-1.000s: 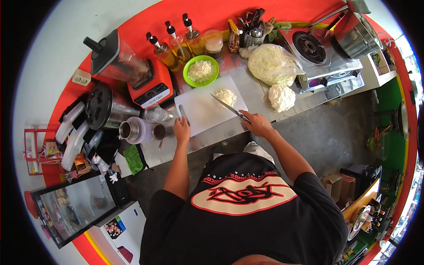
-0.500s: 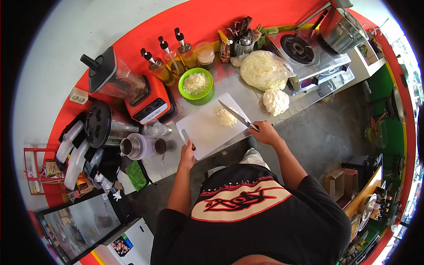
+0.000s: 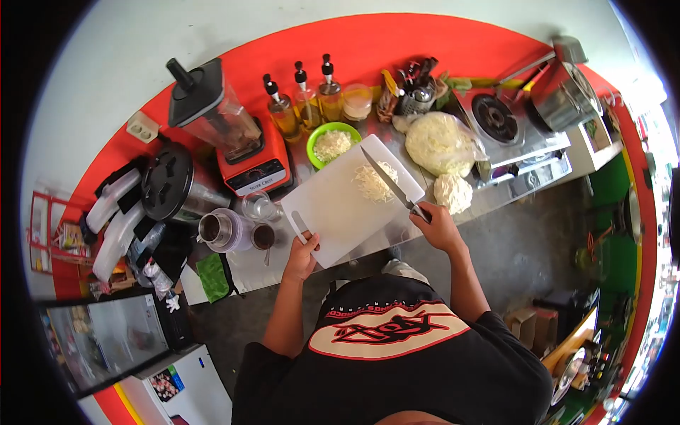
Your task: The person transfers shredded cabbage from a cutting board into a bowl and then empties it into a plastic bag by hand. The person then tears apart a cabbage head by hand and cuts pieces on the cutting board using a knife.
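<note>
My left hand (image 3: 302, 256) is closed round the near left corner of a white cutting board (image 3: 326, 217), fingers through its handle slot. In my right hand (image 3: 436, 225) is a large kitchen knife (image 3: 387, 177), its blade lying over the board's right part and pointing away from me. A small heap of shredded cabbage (image 3: 373, 184) rests on the board beside the blade. Just past the board's far left edge stands a green bowl (image 3: 316, 160) containing more shredded pale cabbage (image 3: 333, 144). Right of the board are a cut cabbage piece (image 3: 452, 194) and a plastic bag of cabbage (image 3: 440, 144).
A red blender (image 3: 256, 168) stands at the left, with oil bottles (image 3: 307, 105) behind the bowl. A glass jug (image 3: 261, 207) and a cup with dark contents (image 3: 263, 236) sit left of the board. The gas stove (image 3: 496, 117) with a steel pot (image 3: 564, 98) occupies the right.
The cutting board looks lifted and moved closer to the green bowl, now overlapping its near edge in view. My knife hand moved along with it. The camera view has shifted too.
</note>
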Tool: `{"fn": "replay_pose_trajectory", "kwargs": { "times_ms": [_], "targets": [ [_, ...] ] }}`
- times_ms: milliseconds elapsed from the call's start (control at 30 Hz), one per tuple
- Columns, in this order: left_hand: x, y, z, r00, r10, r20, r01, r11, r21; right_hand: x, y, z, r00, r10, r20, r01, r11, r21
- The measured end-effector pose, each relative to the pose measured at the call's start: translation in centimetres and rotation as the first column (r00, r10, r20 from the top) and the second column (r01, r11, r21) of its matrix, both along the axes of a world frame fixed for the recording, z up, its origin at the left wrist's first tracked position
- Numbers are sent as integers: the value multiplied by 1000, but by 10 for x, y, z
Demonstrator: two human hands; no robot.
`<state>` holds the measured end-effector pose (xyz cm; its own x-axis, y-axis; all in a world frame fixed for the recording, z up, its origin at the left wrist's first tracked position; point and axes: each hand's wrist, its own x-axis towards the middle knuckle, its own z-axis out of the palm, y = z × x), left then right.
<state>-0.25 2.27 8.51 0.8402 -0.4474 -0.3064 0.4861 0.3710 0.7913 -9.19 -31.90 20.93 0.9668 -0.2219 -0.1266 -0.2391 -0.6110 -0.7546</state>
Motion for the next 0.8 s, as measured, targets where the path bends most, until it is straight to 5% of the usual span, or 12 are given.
{"fn": "replay_pose_trajectory", "kwargs": {
  "times_ms": [267, 500, 800],
  "targets": [
    [4, 1, 9, 979, 201, 26, -202, 978, 57, 67, -30, -5, 973, 159, 168, -134, 980, -149],
    [-16, -20, 5, 908, 419, 11, -418, 904, 93, 119, -50, -31, 914, 392, 102, -353, 895, -274],
    [-23, -39, 13, 853, 520, 38, -520, 842, 146, 187, -54, -58, 898, 439, 34, -414, 868, -274]
  ]
}}
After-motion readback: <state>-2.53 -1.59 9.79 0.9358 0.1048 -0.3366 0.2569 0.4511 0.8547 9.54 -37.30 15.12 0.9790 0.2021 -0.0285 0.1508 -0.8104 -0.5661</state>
